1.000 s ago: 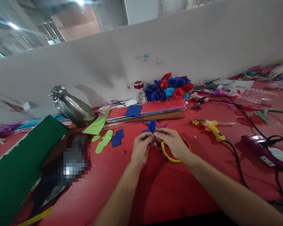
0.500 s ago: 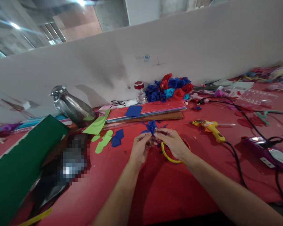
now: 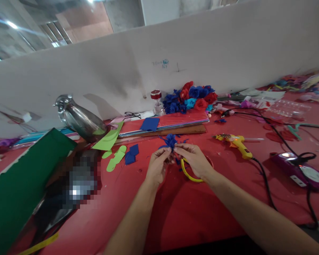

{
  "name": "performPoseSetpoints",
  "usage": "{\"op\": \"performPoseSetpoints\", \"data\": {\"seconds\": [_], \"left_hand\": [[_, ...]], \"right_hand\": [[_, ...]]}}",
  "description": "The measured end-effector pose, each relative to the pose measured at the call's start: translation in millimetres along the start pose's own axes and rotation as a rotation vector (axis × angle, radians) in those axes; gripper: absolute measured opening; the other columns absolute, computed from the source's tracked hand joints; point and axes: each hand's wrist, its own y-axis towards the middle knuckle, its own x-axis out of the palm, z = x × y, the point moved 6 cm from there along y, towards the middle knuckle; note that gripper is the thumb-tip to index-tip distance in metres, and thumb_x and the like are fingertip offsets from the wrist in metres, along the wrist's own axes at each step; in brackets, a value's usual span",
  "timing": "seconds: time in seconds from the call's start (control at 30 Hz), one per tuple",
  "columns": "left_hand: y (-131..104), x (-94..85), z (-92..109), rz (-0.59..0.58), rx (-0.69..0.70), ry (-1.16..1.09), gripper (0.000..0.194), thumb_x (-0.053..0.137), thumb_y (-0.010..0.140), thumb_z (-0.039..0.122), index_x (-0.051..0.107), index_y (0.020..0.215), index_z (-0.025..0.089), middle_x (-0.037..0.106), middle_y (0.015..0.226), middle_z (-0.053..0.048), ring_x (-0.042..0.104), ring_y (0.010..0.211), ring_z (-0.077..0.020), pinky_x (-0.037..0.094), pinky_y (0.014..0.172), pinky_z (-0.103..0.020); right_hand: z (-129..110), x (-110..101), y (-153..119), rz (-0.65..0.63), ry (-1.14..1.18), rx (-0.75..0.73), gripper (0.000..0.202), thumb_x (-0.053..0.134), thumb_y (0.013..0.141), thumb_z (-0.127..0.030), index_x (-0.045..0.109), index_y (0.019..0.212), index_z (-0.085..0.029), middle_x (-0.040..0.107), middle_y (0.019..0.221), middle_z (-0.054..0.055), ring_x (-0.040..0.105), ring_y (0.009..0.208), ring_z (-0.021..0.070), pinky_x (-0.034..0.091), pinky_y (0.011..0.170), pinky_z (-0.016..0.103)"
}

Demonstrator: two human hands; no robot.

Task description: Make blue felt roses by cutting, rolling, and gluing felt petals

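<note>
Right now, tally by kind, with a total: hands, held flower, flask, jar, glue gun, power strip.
Hands (left hand, right hand): 2
Held flower, blue: 1
Flask: 1
Jar: 1
Glue gun: 1
Power strip: 1
Total: 7

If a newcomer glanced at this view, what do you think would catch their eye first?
Most likely the heap of bright red and blue flowers at the back, before the pale grey wall. Next, perhaps, the shiny silver metal jug at the back left. Nearer the middle, the left hand and right hand pinch a small blue flower-like piece.
</note>
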Motion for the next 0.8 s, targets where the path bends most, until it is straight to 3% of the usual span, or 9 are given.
{"op": "performPoseSetpoints", "data": {"seconds": [0.3,0.6,0.7,0.8], "left_hand": [[1.3,-1.5,1.7,-0.022,0.089,0.142,0.035,0.078,0.062,0.046,0.06,0.059,0.016,0.053,0.052,0.004,0.042,0.047,-0.006,0.033,0.049,-0.02],[4.6,-3.8,-0.4,-0.004,0.122,0.112,0.023,0.081,0.06,0.035,0.069,0.068,0.017,0.064,0.069,0.0,0.056,0.068,-0.0108,0.045,0.07,-0.023],[4.8,-5.2,-0.8,0.039,0.1,0.075,0.022,0.081,0.058,0.032,0.07,0.07,0.017,0.066,0.069,0.0,0.058,0.069,-0.0109,0.045,0.071,-0.022],[5.7,-8.9,-0.8,0.094,0.08,0.044,0.024,0.082,0.056,0.032,0.067,0.069,0.017,0.063,0.065,0.003,0.055,0.061,-0.0084,0.043,0.061,-0.02]], "right_hand": [[1.0,0.2,2.1,-0.001,-0.054,-0.056,0.019,0.073,0.063,-0.037,0.071,0.068,-0.018,0.065,0.065,-0.001,0.053,0.06,0.0112,0.042,0.06,0.026],[7.2,-4.7,8.0,0.008,-0.106,-0.086,0.023,0.072,0.065,-0.038,0.072,0.08,-0.019,0.071,0.078,0.0,0.06,0.069,0.0147,0.046,0.066,0.027],[3.5,-6.5,8.5,0.022,-0.228,-0.153,0.021,0.067,0.071,-0.038,0.072,0.077,-0.019,0.072,0.078,0.001,0.061,0.072,0.0161,0.046,0.069,0.029],[-12.6,-12.9,7.1,0.023,-0.476,-0.249,0.02,0.059,0.077,-0.035,0.073,0.079,-0.02,0.072,0.076,0.002,0.06,0.068,0.0162,0.044,0.067,0.028]]}}
